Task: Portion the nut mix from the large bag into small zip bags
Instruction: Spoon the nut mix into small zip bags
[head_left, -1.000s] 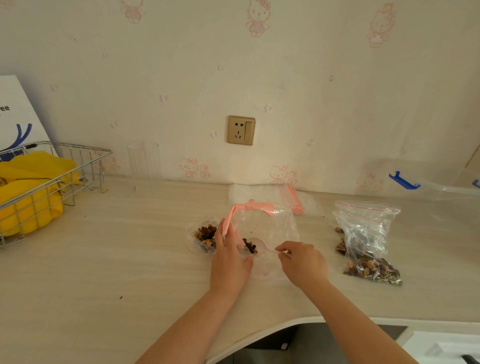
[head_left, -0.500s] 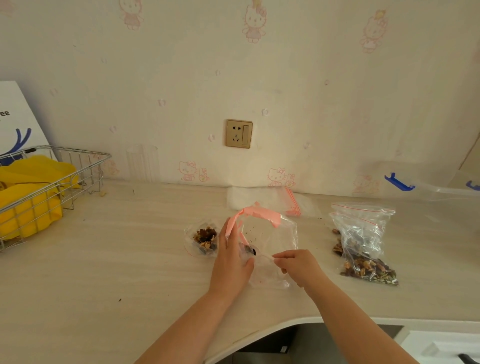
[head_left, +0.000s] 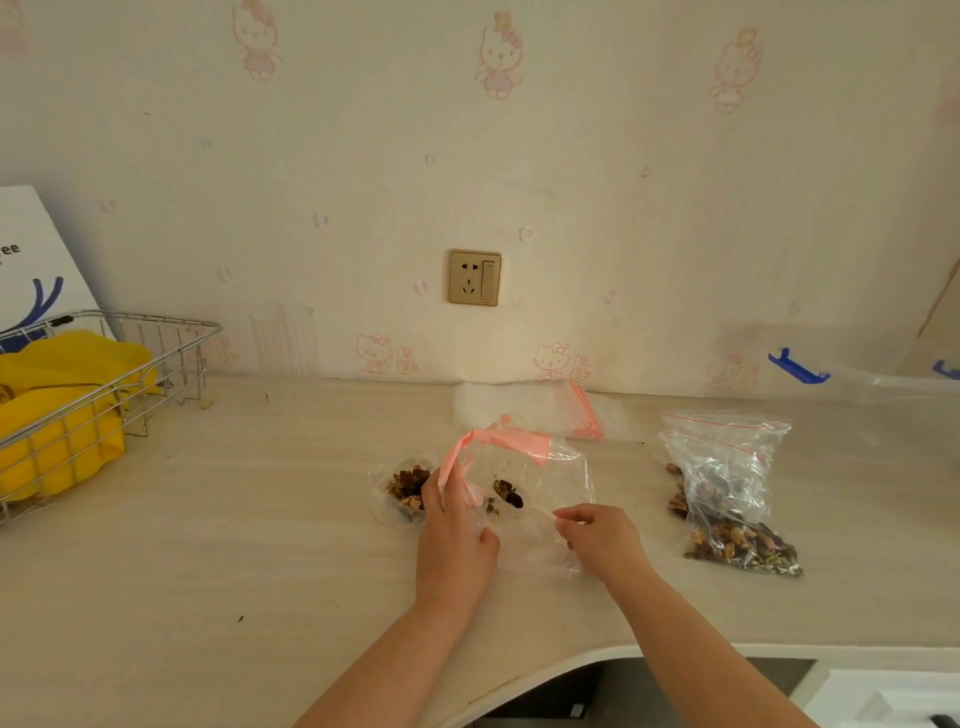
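Observation:
A clear large bag (head_left: 540, 473) with a pink zip strip lies on the counter, nearly empty, with a few nuts (head_left: 508, 492) inside. My left hand (head_left: 452, 535) grips its left side near the pink strip. My right hand (head_left: 600, 538) pinches the bag's clear plastic at its lower right. A small zip bag (head_left: 402, 486) holding nut mix lies just left of my left hand. Two filled small zip bags (head_left: 727, 493) with red seals lie to the right. Empty small zip bags (head_left: 524, 408) lie flat by the wall.
A wire basket (head_left: 130, 353) with yellow cloths stands at the left. A clear cup (head_left: 283, 340) stands against the wall. A plastic box with blue clips (head_left: 797, 366) is at the far right. The counter's curved front edge (head_left: 571, 660) runs below my arms.
The large bag has been lifted and its pink mouth opened wider. My right hand has shifted slightly, pulling the plastic toward me. The nuts inside have moved a little.

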